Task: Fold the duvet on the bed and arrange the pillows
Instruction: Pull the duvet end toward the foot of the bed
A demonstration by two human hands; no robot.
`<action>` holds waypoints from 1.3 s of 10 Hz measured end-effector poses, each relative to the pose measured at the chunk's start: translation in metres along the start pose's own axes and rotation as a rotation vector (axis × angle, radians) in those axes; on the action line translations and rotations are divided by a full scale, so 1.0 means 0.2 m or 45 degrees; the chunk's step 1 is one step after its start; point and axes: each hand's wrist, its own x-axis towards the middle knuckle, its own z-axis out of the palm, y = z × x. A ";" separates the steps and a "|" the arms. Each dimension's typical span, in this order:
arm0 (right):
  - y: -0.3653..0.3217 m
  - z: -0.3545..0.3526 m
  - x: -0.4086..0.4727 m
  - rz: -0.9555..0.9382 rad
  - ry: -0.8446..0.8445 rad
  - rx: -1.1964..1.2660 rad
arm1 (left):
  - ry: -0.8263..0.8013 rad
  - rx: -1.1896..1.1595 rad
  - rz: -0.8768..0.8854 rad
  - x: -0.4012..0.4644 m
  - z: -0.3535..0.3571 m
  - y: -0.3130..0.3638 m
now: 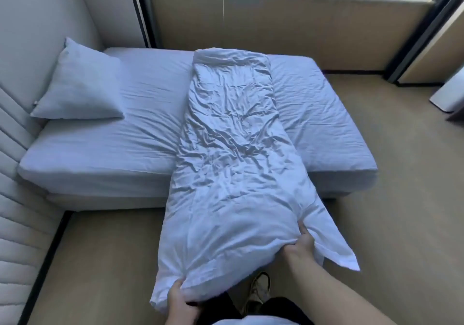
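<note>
- The duvet (231,154) lies as a long narrow strip across the bed (140,128), its far end bunched near the window side, its near end hanging off the mattress edge and held up over the floor (376,199).
- The left hand (179,304) grips the near left corner, fingers curled into the cloth; the right hand (300,247) pinches a fistful near the right edge.
- Beyond the right hand's hold a loose pointed flap droops free. I'd guess that if the end is thrown forward for the next fold, this flap could trail or tuck under crooked.
- The right hand's hold sits further up the strip than the left's, so the near end may land skewed.
- The hanging weight could also drag the strip off the bed if either hold slips.
- The duvet looks white, soft and badly creased, with uneven edges.
- One pillow (80,86) leans at the head, well apart from the duvet; I see no second one.
</note>
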 end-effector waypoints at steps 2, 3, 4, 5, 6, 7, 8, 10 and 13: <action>0.01 0.47 -0.16 -0.155 0.164 -0.036 | -0.879 -0.202 -0.990 0.05 0.07 -0.37; -0.01 0.60 -0.16 -0.116 0.245 -0.051 | -0.877 -0.584 -1.056 -0.08 0.20 -0.38; -0.05 0.60 -0.14 -0.109 0.233 -0.082 | -0.890 -0.682 -0.804 -0.07 0.24 -0.31; -0.10 0.50 -0.07 -0.043 0.272 -0.081 | -1.004 -0.625 -0.542 0.06 0.27 -0.14; -0.11 0.35 0.00 0.006 0.281 -0.030 | -1.002 -0.454 -0.375 0.16 0.28 0.01; -0.14 0.19 0.07 0.028 0.306 -0.011 | -1.013 -0.152 -0.148 0.26 0.31 0.25; -0.16 0.09 0.12 -0.015 0.348 -0.016 | -1.059 0.000 0.015 0.26 0.34 0.34; -0.21 -0.18 0.39 -0.168 0.409 -0.104 | -1.076 0.238 0.174 0.22 0.26 0.24; -0.12 0.04 0.61 -0.301 0.416 -0.256 | -0.986 0.329 0.307 0.13 0.62 0.53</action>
